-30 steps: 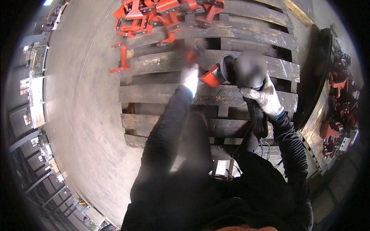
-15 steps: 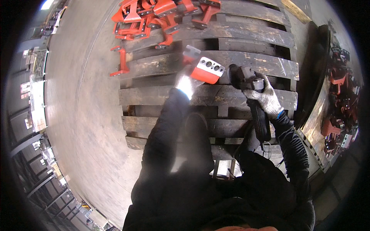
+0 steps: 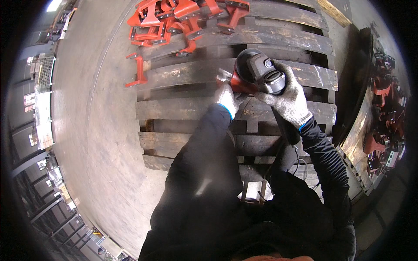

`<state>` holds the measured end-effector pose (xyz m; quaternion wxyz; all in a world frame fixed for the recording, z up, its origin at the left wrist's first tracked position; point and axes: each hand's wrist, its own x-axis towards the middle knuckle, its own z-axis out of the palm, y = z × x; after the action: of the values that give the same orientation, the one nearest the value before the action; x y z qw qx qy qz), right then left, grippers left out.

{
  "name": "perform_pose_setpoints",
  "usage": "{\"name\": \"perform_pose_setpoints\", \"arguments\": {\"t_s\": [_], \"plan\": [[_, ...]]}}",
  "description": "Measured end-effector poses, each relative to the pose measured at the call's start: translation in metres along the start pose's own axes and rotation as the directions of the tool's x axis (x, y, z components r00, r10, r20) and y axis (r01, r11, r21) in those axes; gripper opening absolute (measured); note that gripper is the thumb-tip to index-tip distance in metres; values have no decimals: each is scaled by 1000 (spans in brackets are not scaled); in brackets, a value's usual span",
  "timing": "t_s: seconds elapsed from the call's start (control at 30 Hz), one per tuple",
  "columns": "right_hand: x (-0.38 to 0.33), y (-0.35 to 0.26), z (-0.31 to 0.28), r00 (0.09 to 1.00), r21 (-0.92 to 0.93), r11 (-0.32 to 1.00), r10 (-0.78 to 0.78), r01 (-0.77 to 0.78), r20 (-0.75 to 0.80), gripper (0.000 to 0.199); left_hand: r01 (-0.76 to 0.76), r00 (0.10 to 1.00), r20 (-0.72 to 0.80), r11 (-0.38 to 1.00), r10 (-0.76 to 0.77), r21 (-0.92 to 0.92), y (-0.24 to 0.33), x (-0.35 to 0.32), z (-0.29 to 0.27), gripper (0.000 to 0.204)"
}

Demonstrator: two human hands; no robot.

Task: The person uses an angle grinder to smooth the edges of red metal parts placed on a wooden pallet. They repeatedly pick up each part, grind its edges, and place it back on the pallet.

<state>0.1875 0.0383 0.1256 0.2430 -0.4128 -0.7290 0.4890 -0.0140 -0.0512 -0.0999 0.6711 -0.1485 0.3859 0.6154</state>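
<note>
- what are your fingers doing?
- the gloved ones of my left hand are grasping a red bracket, which juts out just ahead and to the right of them. my right hand is wrapped round the head of a black angle grinder, its handle running back below my palm.
- do the two tools of your trade meet?
- the grinder's dark round disc is right by the bracket, ahead of both thumbs; i cannot tell if they touch.
- and under your fingers?
- a slatted wooden pallet.
- farther off?
- ahead and left of my left fingers, a heap of red parts; nearer them, a lone red piece.
</note>
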Motion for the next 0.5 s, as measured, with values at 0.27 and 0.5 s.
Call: {"name": "perform_pose_setpoints", "arguments": {"t_s": [0.27, 0.5], "plan": [[-1, 9, 6, 1000, 27, 1000, -13, 12, 19, 81, -33, 998, 46, 996, 37, -80, 1, -5, 1, 46], [-7, 12, 0, 991, 1, 993, 118, -118, 70, 96, -121, 991, -58, 991, 124, 53, 10, -29, 12, 50]]}}
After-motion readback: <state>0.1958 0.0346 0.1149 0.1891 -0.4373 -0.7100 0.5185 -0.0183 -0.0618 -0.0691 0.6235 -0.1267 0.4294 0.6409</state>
